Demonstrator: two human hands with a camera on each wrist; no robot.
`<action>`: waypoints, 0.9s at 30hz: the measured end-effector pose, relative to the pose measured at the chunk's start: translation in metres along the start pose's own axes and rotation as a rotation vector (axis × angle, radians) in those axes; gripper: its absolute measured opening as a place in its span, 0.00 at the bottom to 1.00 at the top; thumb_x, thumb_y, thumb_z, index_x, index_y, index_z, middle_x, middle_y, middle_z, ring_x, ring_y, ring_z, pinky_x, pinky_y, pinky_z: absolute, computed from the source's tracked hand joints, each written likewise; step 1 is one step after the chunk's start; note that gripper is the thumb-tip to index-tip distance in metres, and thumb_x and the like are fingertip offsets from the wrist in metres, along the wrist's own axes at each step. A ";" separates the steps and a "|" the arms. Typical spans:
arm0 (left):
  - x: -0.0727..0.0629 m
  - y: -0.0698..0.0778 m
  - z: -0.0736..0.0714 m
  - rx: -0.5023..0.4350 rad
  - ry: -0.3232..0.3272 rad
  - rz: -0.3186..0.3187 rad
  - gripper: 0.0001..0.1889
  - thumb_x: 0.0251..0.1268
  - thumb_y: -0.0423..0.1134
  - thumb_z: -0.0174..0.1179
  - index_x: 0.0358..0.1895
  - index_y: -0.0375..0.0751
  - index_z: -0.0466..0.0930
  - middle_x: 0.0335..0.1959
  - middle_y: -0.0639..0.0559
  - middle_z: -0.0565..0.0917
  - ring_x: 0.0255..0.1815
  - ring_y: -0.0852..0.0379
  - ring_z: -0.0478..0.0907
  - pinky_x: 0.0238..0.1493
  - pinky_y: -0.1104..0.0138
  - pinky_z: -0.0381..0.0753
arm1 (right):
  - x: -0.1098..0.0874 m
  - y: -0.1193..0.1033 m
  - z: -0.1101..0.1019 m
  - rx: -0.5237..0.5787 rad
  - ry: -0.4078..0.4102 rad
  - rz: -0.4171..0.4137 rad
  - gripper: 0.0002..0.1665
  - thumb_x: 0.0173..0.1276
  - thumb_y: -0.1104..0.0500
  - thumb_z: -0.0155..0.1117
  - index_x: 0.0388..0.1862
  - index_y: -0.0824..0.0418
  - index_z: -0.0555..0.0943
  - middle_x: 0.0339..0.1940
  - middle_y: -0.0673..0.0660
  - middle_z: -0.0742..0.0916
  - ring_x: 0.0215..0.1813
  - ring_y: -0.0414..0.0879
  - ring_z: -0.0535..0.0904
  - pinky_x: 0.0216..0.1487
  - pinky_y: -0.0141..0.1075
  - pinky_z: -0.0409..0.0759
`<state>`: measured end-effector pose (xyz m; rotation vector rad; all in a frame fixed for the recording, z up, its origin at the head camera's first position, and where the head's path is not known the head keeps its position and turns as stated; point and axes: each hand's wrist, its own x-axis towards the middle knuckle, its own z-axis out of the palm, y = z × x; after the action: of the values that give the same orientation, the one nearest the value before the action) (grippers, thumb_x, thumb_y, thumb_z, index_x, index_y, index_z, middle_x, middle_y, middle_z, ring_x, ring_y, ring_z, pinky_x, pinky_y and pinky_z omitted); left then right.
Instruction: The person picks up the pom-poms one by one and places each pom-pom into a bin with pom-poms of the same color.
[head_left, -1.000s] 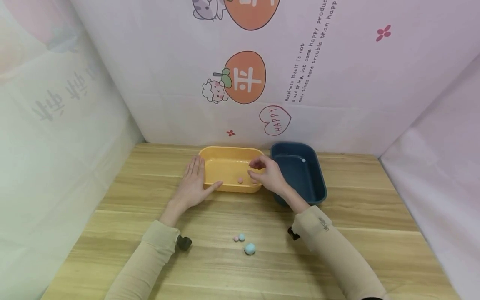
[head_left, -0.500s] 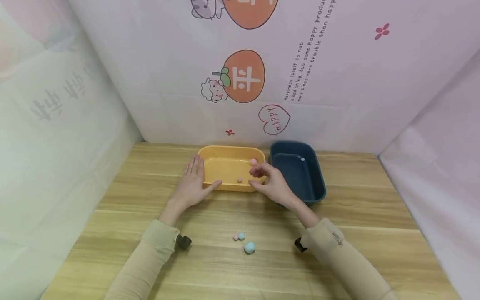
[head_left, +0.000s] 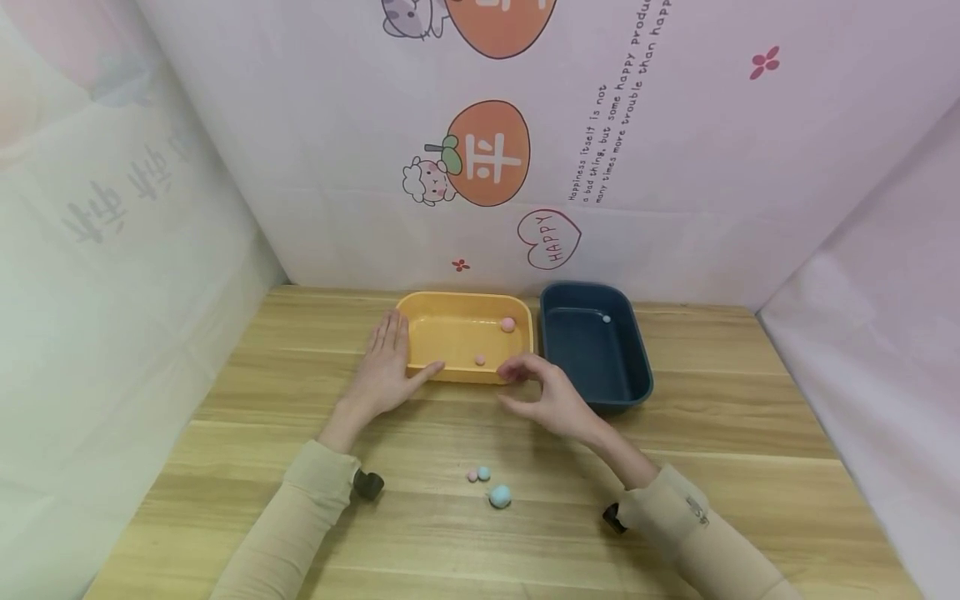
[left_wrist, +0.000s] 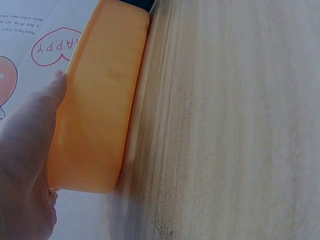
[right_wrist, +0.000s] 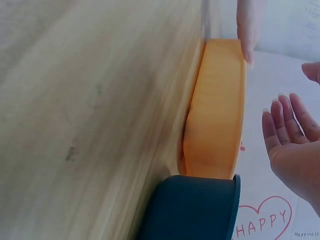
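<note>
My left hand [head_left: 384, 364] rests against the left end of the yellow tray [head_left: 450, 377]. Its fingers lie straight along that end, and the thumb touches the front rim, as the left wrist view also shows. Inside the tray are a larger pink ball [head_left: 507, 325] and a small pink ball [head_left: 480, 360]. My right hand [head_left: 551, 400] hovers by the tray's front right corner, fingers loosely bent and parted from the thumb, holding nothing. On the table in front lie a large light blue ball [head_left: 499, 497], a smaller light blue ball [head_left: 483, 473] and a tiny pink ball [head_left: 472, 476].
A dark blue tray [head_left: 600, 367] stands just right of the yellow one, with a small pale ball [head_left: 607, 319] in it. Behind both trays rises a printed white cloth [head_left: 337, 208] at the back edge of the wooden table [head_left: 720, 400].
My right hand has come out of the yellow tray toward me, and the larger pink ball now shows inside it. The left hand has stayed in place.
</note>
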<state>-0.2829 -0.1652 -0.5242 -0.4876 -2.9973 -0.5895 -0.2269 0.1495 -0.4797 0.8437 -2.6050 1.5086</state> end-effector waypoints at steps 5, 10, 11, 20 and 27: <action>0.000 0.002 -0.002 -0.004 -0.006 -0.003 0.62 0.79 0.76 0.48 0.89 0.24 0.38 0.92 0.30 0.34 0.95 0.32 0.36 0.95 0.44 0.39 | -0.009 -0.001 0.003 -0.011 -0.028 -0.006 0.22 0.68 0.69 0.79 0.59 0.64 0.85 0.53 0.64 0.90 0.56 0.58 0.86 0.63 0.45 0.88; -0.001 0.003 -0.003 -0.004 -0.007 -0.003 0.61 0.80 0.75 0.48 0.89 0.24 0.38 0.92 0.30 0.34 0.95 0.32 0.36 0.95 0.44 0.38 | -0.019 0.000 0.007 0.003 -0.061 -0.034 0.24 0.67 0.68 0.80 0.60 0.66 0.84 0.53 0.66 0.90 0.55 0.57 0.86 0.63 0.50 0.88; -0.001 0.003 -0.003 -0.004 -0.005 -0.004 0.61 0.80 0.75 0.49 0.89 0.24 0.38 0.92 0.30 0.34 0.95 0.32 0.36 0.95 0.44 0.38 | -0.021 0.000 0.008 0.010 -0.075 -0.034 0.24 0.67 0.67 0.80 0.60 0.65 0.84 0.54 0.66 0.90 0.55 0.59 0.86 0.63 0.51 0.88; 0.000 0.002 -0.001 -0.003 -0.005 -0.002 0.61 0.80 0.75 0.49 0.89 0.24 0.38 0.92 0.29 0.35 0.94 0.31 0.36 0.95 0.43 0.39 | -0.036 0.002 0.020 0.101 -0.215 0.034 0.27 0.71 0.61 0.79 0.65 0.69 0.82 0.59 0.68 0.90 0.59 0.65 0.85 0.68 0.48 0.87; 0.000 0.002 -0.002 -0.010 -0.009 -0.008 0.61 0.80 0.76 0.48 0.89 0.25 0.37 0.92 0.30 0.35 0.95 0.33 0.34 0.95 0.44 0.38 | -0.048 0.001 0.032 0.109 -0.251 0.053 0.27 0.71 0.57 0.80 0.64 0.67 0.82 0.60 0.66 0.89 0.60 0.62 0.84 0.68 0.49 0.85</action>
<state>-0.2822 -0.1643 -0.5217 -0.4804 -3.0081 -0.6040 -0.1786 0.1456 -0.5108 1.0460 -2.7575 1.6722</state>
